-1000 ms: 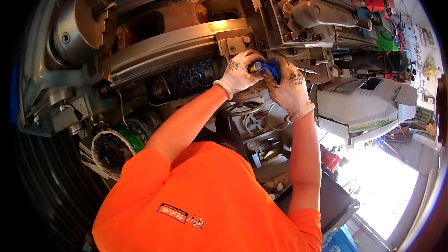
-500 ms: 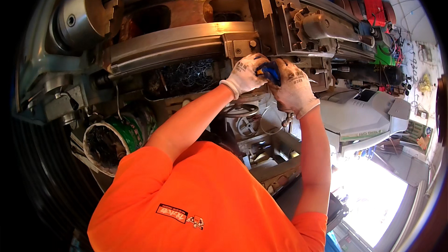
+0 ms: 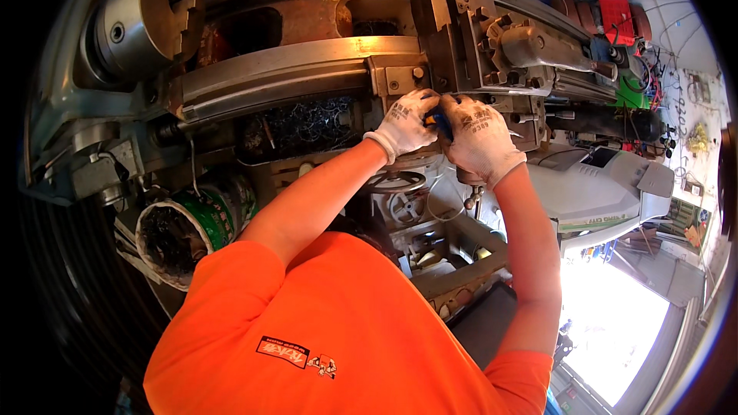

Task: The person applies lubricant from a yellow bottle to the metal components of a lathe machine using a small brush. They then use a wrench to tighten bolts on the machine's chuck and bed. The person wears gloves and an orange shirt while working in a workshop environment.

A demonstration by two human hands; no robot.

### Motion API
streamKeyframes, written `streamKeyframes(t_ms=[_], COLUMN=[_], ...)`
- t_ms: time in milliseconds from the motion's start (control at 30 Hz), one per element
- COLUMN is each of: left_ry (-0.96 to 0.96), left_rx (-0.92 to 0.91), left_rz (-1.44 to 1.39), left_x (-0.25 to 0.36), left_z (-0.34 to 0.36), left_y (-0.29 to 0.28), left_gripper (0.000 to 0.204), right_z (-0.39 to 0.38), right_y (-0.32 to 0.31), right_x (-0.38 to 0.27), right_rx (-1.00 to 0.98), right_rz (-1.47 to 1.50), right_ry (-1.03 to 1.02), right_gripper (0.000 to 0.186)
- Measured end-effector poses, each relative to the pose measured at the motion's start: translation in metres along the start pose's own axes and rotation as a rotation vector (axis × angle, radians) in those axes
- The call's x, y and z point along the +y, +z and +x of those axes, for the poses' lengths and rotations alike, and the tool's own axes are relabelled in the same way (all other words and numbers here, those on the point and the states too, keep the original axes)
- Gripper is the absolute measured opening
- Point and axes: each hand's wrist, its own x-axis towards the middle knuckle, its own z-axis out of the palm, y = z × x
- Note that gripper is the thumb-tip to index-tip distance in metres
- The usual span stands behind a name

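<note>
Both of my hands wear white work gloves with dark, soiled fingers. They meet in front of the lathe carriage (image 3: pixel 453 61). My left hand (image 3: pixel 409 123) has its fingers curled against a small blue object with an orange-yellow part (image 3: pixel 441 124). From the other side my right hand (image 3: pixel 478 134) closes over the same object, its knuckles covering most of it. What kind of thing it is stays hidden between the gloves. Just beyond the fingertips lies a block with a bolt (image 3: pixel 396 75) on the lathe's front way.
A large chuck (image 3: pixel 138 23) stands at the left end of the lathe bed (image 3: pixel 300 61). Curly metal chips (image 3: pixel 304 127) fill the tray below. Nearer are a green bucket (image 3: pixel 211 219) and a handwheel (image 3: pixel 392 182). A grey machine cover (image 3: pixel 592 192) stands to the right.
My right hand has turned over and moved slightly left against my left hand, covering more of the blue object. My right elbow has swung outward. The left hand has barely moved.
</note>
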Motion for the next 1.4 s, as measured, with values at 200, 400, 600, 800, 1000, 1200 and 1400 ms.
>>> streamKeyframes(t_ms=[200,400,600,800,1000,1200,1400], left_ry=[0.001,0.026,0.017,0.051,0.069,-0.033,0.145], left_rx=[-0.001,0.011,-0.01,0.033,0.132,0.021,0.045], left_rz=[-0.027,0.009,0.01,-0.02,0.049,-0.032,-0.021], left_x=[0.002,-0.002,-0.009,-0.004,-0.022,0.011,0.002], left_z=[0.0,0.001,0.0,-0.001,-0.005,0.005,0.006], left_y=[0.001,0.0,0.005,0.009,0.021,-0.001,0.002], left_gripper=[0.044,0.044,0.039,0.044,0.045,0.03,0.028], right_z=[0.002,0.009,0.01,0.014,0.011,-0.03,-0.083], right_y=[-0.004,-0.005,-0.003,0.002,0.012,-0.009,0.055], right_x=[-0.002,-0.001,0.0,0.005,0.007,0.029,0.037], right_rx=[-0.064,-0.111,-0.051,-0.11,0.029,0.354,0.65], right_rz=[-0.021,0.042,0.079,0.102,0.125,0.664,1.277], right_ry=[-0.003,0.017,-0.067,-0.037,-0.064,0.101,0.527], right_gripper=[0.043,0.044,0.05,0.051,0.054,0.026,0.012])
